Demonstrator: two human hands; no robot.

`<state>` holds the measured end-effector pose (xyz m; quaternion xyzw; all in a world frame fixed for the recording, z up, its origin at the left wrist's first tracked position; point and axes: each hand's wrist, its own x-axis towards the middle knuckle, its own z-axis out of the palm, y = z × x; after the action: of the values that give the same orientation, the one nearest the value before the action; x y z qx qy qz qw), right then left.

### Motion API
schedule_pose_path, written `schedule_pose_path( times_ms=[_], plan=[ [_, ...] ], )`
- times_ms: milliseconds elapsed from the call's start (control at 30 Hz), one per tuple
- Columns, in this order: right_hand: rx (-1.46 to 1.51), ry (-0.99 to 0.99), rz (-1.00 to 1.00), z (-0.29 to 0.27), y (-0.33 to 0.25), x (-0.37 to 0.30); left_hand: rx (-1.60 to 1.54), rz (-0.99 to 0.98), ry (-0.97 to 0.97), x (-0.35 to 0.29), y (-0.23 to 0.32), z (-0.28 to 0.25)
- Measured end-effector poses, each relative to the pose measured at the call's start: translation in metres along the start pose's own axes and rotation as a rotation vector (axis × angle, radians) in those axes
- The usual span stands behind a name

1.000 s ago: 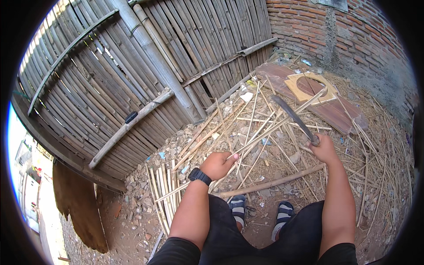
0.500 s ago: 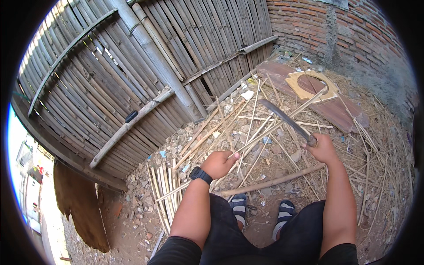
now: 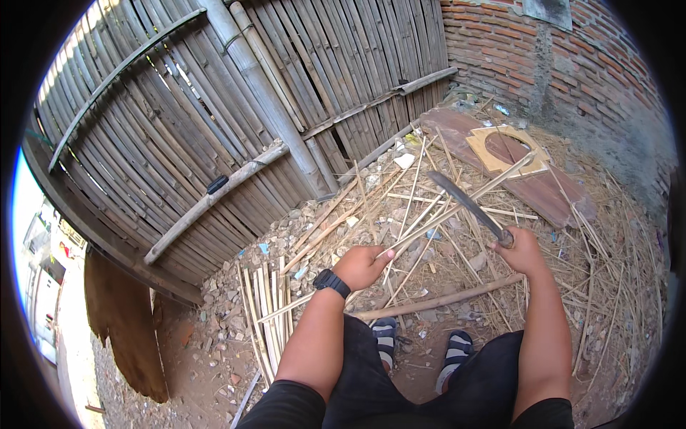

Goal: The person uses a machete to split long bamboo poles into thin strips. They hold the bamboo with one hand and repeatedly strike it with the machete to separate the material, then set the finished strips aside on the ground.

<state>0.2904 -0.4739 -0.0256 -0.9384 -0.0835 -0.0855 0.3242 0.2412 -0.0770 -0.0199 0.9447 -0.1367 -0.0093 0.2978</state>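
Note:
My left hand [image 3: 361, 267], with a dark watch on its wrist, is closed around a long, pale bamboo strip [image 3: 486, 187]. The strip runs from beside my left forearm up to the far right. In my right hand [image 3: 522, 252] is the handle of a machete [image 3: 468, 204], its dark, curved blade pointing up and to the left. The blade crosses over the strip in view; whether they touch I cannot tell. Below the hands, a thick brown pole [image 3: 443, 297] lies in front of my feet.
Split bamboo pieces [image 3: 266, 314] lie left of my left arm. A bamboo fence [image 3: 214, 121] rises at the left and back, a brick wall [image 3: 493, 50] at the back right. A brown board [image 3: 547, 196] and a yellowish cut-out panel [image 3: 482, 146] rest on rubble and straw.
The view has shifted slightly, and the surroundings sit a little lower and farther right. Both hands keep their holds, with little movement of the machete or strip.

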Motion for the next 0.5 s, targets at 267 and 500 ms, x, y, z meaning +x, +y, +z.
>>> schedule_pose_path(
  times_ms=[267,500],
  plan=[
    [-0.007,0.022,0.088,-0.01,-0.01,-0.003,0.004,-0.037,0.004,0.003,0.0,-0.005],
    [-0.015,-0.121,0.066,0.0,-0.001,0.003,0.055,-0.045,-0.047,-0.001,0.005,-0.005]
  ],
)
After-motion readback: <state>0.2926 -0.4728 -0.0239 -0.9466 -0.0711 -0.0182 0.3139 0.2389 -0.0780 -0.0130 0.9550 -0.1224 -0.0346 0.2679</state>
